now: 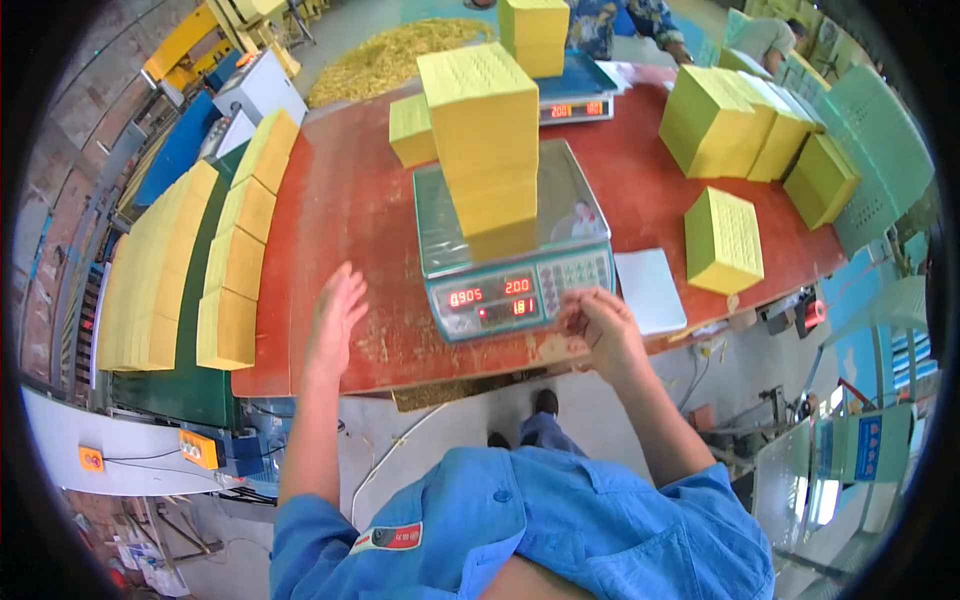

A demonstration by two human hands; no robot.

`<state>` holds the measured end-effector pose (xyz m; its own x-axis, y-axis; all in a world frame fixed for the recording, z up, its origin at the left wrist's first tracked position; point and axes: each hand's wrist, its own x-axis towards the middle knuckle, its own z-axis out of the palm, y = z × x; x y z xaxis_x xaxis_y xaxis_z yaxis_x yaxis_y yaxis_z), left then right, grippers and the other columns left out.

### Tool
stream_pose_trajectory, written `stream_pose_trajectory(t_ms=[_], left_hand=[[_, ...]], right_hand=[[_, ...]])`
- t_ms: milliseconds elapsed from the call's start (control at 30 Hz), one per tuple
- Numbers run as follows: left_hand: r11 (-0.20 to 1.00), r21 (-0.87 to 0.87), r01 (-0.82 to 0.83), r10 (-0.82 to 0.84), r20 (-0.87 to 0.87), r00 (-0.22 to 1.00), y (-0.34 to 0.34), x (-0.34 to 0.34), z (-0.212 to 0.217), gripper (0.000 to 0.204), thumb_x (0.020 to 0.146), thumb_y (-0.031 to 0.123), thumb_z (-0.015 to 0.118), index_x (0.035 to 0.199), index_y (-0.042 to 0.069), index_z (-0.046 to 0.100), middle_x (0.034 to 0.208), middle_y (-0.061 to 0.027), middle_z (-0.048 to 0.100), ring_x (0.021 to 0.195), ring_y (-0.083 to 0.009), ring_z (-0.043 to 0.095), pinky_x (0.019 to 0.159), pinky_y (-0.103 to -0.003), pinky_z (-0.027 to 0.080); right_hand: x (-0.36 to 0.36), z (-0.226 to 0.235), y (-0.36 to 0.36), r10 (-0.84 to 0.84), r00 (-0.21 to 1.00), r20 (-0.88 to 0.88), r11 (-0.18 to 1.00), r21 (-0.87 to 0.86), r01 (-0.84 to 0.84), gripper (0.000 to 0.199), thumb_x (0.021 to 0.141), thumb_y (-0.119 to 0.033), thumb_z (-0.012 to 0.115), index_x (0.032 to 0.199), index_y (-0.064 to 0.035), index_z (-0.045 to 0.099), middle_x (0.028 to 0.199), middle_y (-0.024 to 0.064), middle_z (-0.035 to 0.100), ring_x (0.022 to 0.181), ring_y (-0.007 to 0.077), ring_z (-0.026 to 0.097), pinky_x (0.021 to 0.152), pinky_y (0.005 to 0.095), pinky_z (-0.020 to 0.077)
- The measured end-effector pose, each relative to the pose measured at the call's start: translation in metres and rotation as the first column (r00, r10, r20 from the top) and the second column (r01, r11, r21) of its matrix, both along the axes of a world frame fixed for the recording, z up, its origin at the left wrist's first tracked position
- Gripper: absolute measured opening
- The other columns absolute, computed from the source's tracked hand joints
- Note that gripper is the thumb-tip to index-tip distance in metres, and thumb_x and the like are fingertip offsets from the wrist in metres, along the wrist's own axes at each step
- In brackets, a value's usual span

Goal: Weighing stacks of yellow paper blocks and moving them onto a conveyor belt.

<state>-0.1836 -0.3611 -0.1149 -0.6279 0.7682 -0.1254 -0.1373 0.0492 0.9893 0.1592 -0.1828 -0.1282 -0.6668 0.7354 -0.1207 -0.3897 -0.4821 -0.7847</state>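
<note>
A tall stack of yellow paper blocks (pixel 485 150) stands on the pan of a digital scale (pixel 520 295) in the middle of the red table. The scale's red display is lit. My left hand (pixel 337 312) hovers over the table to the left of the scale, its fingers stretched and holding nothing. At the scale's lower right corner, beside the keypad, my right hand (pixel 602 325) is raised with its fingers loosely bent and apart. Nothing shows in it. Neither hand touches the stack. A smaller yellow block (pixel 410 130) sits behind the scale, on the left.
Rows of yellow blocks (pixel 232 265) line the green conveyor at left. More blocks (pixel 722 240) rest on the table's right, near a pale flat pad (pixel 650 290). A second scale (pixel 575 100) bears another stack at the back. Other people work beyond the table. A green chair (pixel 880 150) stands at right.
</note>
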Motion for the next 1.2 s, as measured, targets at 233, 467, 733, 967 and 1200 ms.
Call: stream_pose_trajectory(t_ms=[233,467,733,967,1200], left_hand=[[0.997,0.063,0.035,-0.039,0.056,0.998,0.183,0.015,0.147,0.093,0.090,0.061,0.053,0.153,0.001,0.018,0.146,-0.0207,0.040,0.134,-0.0335,0.040,0.108,-0.048,0.035],[0.980,-0.037,0.198,-0.188,0.186,0.964,0.273,0.008,0.138,0.051,0.088,0.041,0.067,0.128,0.009,0.058,0.121,-0.0075,0.064,0.111,-0.0207,0.060,0.094,-0.038,0.049],[0.928,-0.175,0.330,-0.266,0.308,0.913,0.189,0.018,0.142,0.055,0.095,0.044,0.054,0.136,0.008,0.051,0.129,-0.0084,0.061,0.114,-0.0202,0.059,0.098,-0.036,0.046],[0.763,-0.240,0.600,-0.548,0.252,0.798,0.186,0.012,0.135,0.061,0.094,0.050,0.053,0.137,0.006,0.049,0.129,-0.0097,0.060,0.113,-0.0225,0.060,0.097,-0.037,0.048],[0.741,-0.188,0.645,-0.560,0.356,0.748,0.200,-0.023,0.117,0.064,0.094,0.052,0.053,0.141,0.009,0.046,0.132,-0.0094,0.058,0.116,-0.0224,0.059,0.098,-0.039,0.048]], right_hand=[[-0.105,0.041,0.161,-0.141,0.990,0.020,0.928,0.350,0.125,0.032,0.098,-0.025,0.050,0.118,-0.0018,0.060,0.109,0.0070,0.065,0.101,0.0175,0.062,0.086,0.0333,0.0465],[-0.218,-0.030,0.260,-0.030,0.998,0.063,0.951,0.308,0.009,0.052,0.099,-0.044,0.045,0.126,-0.0008,0.058,0.127,0.0173,0.060,0.115,0.0257,0.056,0.101,0.0350,0.0405],[-0.146,-0.004,0.154,-0.211,0.950,0.229,0.777,0.629,0.021,0.048,0.100,-0.039,0.046,0.133,-0.0045,0.049,0.124,0.0225,0.060,0.119,0.0352,0.056,0.099,0.0390,0.0431],[-0.065,0.006,0.071,-0.394,0.893,0.219,0.764,0.619,0.185,0.046,0.102,-0.034,0.047,0.135,-0.0021,0.048,0.122,0.0142,0.061,0.117,0.0227,0.056,0.100,0.0334,0.0415],[-0.041,-0.060,0.003,0.125,0.964,0.235,0.976,-0.203,-0.077,0.040,0.101,-0.036,0.047,0.122,-0.0023,0.058,0.114,0.0078,0.064,0.107,0.0210,0.060,0.092,0.0353,0.0470]])
